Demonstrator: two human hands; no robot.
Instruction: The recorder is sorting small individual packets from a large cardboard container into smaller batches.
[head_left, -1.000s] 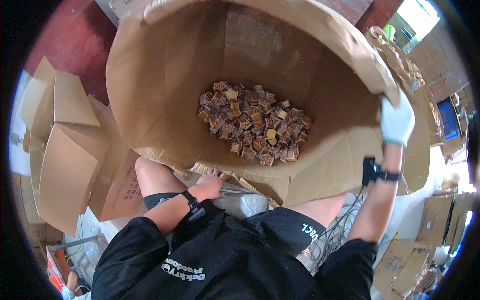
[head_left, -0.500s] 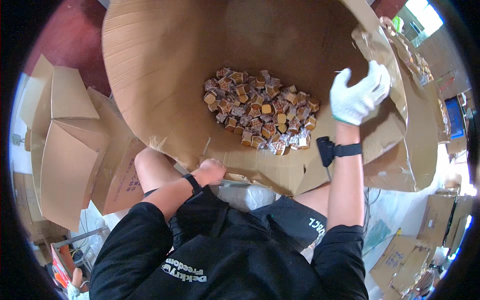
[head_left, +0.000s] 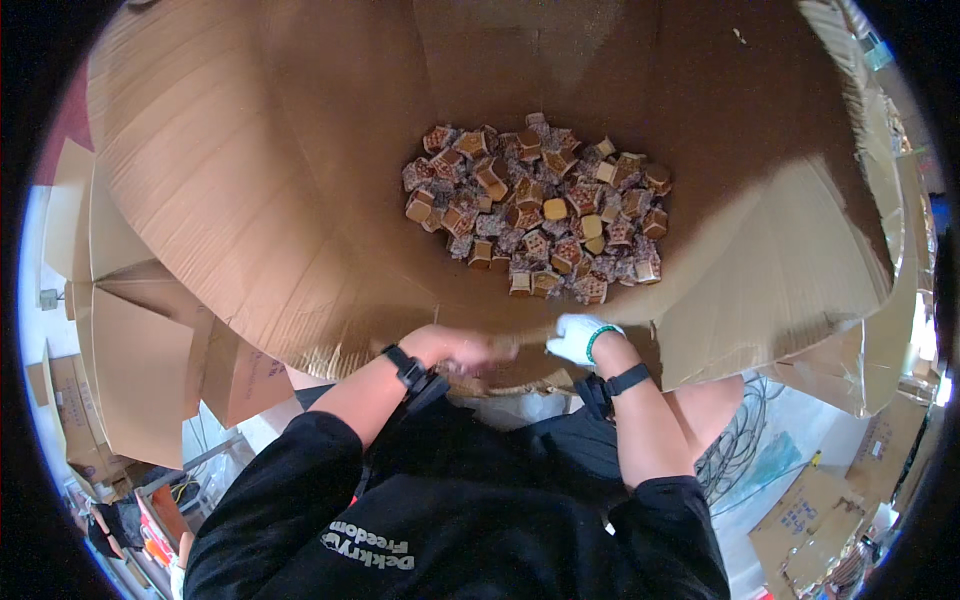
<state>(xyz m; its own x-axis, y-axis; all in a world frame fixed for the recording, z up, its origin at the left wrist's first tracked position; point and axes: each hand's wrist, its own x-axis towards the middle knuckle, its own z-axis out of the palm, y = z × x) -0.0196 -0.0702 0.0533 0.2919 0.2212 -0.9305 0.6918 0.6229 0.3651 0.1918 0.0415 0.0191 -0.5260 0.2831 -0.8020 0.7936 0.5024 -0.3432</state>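
Note:
A huge open cardboard bin (head_left: 330, 180) fills the view in front of me. On its bottom lies a heap of small brown house-shaped pieces (head_left: 530, 215), many in clear wrap, with a few plain tan blocks (head_left: 555, 209) among them. At the near rim, my bare left hand (head_left: 465, 350) is smeared by motion, so its fingers do not read clearly. My right hand (head_left: 580, 338), in a white glove with a green cuff, is just to the right with fingers curled closed. Whatever they may hold is hidden. Both hands are apart from the heap.
Open cardboard cartons (head_left: 140, 350) stand at the left. Coiled cables (head_left: 740, 430) lie on the floor at the right, near flattened cardboard (head_left: 805, 520). Part of another person (head_left: 115, 525) shows at the lower left.
My right hand has come down from the bin's right wall to the near rim, its fingers now curled. My left hand has moved slightly right. The bin fills more of the view.

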